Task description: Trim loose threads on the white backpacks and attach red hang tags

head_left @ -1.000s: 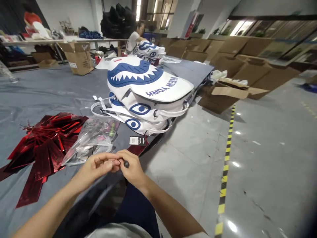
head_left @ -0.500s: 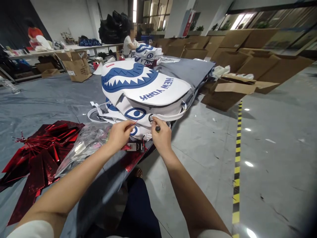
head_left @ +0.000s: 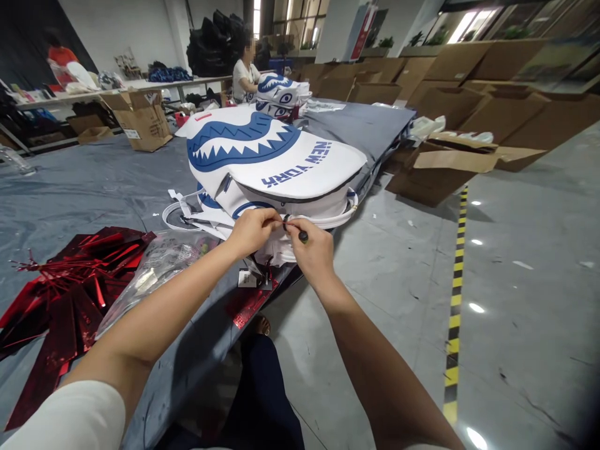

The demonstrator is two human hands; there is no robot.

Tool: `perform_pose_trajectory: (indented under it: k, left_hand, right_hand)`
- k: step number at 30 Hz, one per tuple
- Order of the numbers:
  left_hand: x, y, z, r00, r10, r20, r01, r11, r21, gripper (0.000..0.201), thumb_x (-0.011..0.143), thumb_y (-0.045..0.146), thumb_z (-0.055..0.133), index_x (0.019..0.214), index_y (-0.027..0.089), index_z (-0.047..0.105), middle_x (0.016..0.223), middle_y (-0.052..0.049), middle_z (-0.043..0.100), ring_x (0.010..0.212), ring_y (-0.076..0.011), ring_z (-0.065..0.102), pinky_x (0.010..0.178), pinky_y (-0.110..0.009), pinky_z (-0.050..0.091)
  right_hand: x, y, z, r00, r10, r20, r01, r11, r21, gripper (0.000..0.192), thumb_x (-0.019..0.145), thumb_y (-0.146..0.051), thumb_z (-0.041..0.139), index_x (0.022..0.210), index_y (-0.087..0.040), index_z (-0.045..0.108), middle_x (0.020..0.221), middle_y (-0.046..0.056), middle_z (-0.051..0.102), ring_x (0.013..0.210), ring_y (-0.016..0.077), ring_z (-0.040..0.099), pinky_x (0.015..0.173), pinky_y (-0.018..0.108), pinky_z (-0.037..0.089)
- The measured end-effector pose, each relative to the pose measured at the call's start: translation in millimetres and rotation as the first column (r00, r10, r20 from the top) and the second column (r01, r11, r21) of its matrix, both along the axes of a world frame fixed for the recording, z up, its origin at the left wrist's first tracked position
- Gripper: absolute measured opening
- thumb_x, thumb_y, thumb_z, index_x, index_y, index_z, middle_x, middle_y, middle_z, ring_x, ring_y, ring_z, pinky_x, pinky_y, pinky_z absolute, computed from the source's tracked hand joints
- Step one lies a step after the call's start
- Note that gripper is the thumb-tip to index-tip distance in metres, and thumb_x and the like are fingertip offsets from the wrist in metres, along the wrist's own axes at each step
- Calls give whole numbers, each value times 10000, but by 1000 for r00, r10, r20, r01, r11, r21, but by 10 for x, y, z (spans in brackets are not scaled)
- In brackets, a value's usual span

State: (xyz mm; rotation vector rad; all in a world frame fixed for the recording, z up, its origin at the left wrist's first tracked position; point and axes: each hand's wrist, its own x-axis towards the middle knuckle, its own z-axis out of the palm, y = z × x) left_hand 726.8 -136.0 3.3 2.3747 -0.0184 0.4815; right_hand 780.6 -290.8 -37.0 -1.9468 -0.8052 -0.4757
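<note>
- Close in front of me, my left hand [head_left: 253, 230] and right hand [head_left: 312, 250] are meeting at the zipper ring [head_left: 286, 220] of the top white shark bag [head_left: 267, 156] — fingertips pinched shut on it, a small dark bead [head_left: 303, 236] riding between my right fingers.
- Just beneath, a hang tag [head_left: 246, 278] is dangling.
- Further left, red foil sheets [head_left: 70, 275] and a clear plastic pouch [head_left: 154, 269] are lying on the grey table [head_left: 84, 181].
- Beyond, the bag is looking soft and light — I'm judging the stiff ring the surest hold.
</note>
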Motion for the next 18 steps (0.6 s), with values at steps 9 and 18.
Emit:
perform_pose_trajectory:
  k: [9, 18]
  left_hand:
    - [-117, 143, -152, 982, 188, -4, -188, 981, -54, 202, 852, 152, 581, 952, 184, 753, 855, -28, 748, 801, -166, 661, 732, -254, 477]
    - [-7, -228, 123, 992, -70, -101, 70, 998, 3, 192, 902, 66, 542, 930, 91, 730, 878, -32, 750, 815, -102, 648, 742, -204, 475]
  right_hand:
    - [-4, -58, -97, 998, -5, -58, 8, 998, 66, 323, 898, -266, 468, 1117, -179, 689, 898, 66, 755, 876, 232, 722, 832, 360, 562]
    - [-77, -97, 53, 997, 54, -47, -53, 999, 6, 243, 994, -364, 546, 1043, -174, 690, 984, 64, 709, 807, 157, 672, 781, 313, 562]
